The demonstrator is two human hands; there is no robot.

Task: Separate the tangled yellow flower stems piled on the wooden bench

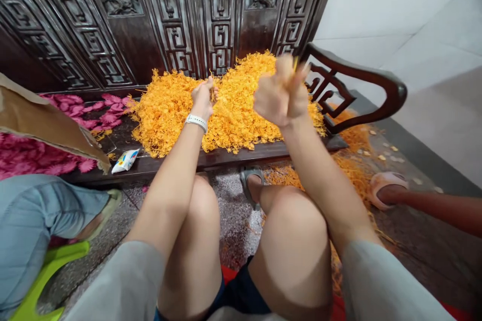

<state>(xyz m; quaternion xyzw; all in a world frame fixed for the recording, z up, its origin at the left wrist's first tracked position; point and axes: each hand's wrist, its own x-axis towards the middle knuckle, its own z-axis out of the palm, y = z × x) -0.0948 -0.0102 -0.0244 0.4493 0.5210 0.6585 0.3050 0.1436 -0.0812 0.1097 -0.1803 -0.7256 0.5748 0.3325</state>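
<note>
A large heap of small orange artificial flower pieces covers the seat of a dark carved wooden bench. My left hand, with a white band at its wrist, is closed in a pinch over the heap. A bit of an orange flower piece shows at its fingertips. My right hand is raised above the heap's right part, fingers curled and blurred by motion. Something small, yellow and dark, sticks out at its fingertips, too smeared to name.
Pink flower pieces and a cardboard box lie on the bench's left side, near a small white packet. A curved armrest bounds the right. Orange scraps litter the floor. Other people's legs flank me.
</note>
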